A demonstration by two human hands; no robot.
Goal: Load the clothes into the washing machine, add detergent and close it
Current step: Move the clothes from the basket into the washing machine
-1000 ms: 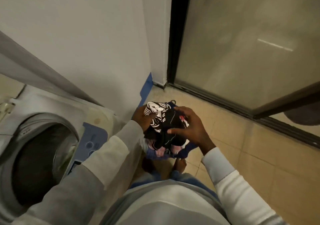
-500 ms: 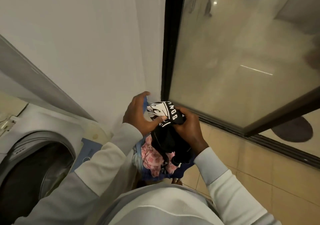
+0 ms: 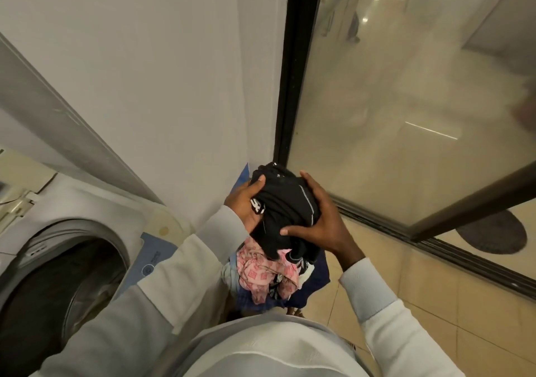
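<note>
Near the frame's centre, the left hand (image 3: 246,205) and the right hand (image 3: 322,226) gripped a bundled black garment (image 3: 287,205) from either side. Pink patterned cloth (image 3: 261,275) and dark blue fabric (image 3: 322,275) hung beneath it. The washing machine (image 3: 95,202) showed its open drum (image 3: 58,289) at lower left. A glass door (image 3: 406,86) filled the upper right.

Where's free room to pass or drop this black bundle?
Open: the grey washing machine's round drum mouth, left of the left sleeve; and tan floor tiles between right sleeve and dark door track. Crowded: under left hand and right hand, the pile of pink checked and blue clothes.
</note>
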